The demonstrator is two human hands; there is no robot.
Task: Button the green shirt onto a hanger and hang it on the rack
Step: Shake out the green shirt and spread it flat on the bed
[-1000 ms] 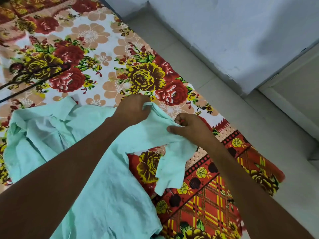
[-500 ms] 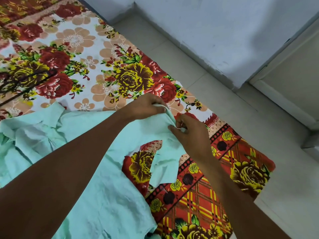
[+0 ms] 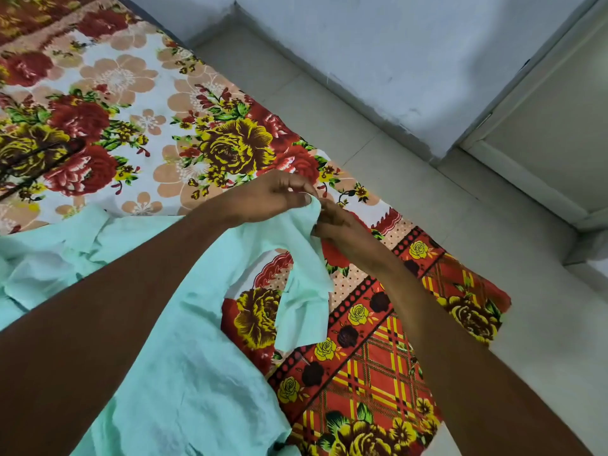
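The pale green shirt point(image 3: 184, 357) lies spread over a flowered bedsheet point(image 3: 131, 103), its collar at the left edge. My left hand point(image 3: 273, 195) pinches the shirt's front edge from above. My right hand point(image 3: 335, 225) grips the same edge just to the right, fingertips meeting the left hand's. Below the hands a loose flap of the shirt hangs down onto the sheet. A dark hanger point(image 3: 29, 159) lies partly in view on the sheet at the far left. No rack shows in the frame.
The sheet's red plaid border point(image 3: 378, 373) ends at a pale tiled floor point(image 3: 427, 192) on the right. A grey-white wall point(image 3: 394, 44) and a door frame point(image 3: 526, 159) stand beyond the floor.
Both hands drew closer together on the shirt's edge and lifted it slightly. The view shifted, so the bed and shirt sit further left and lower.
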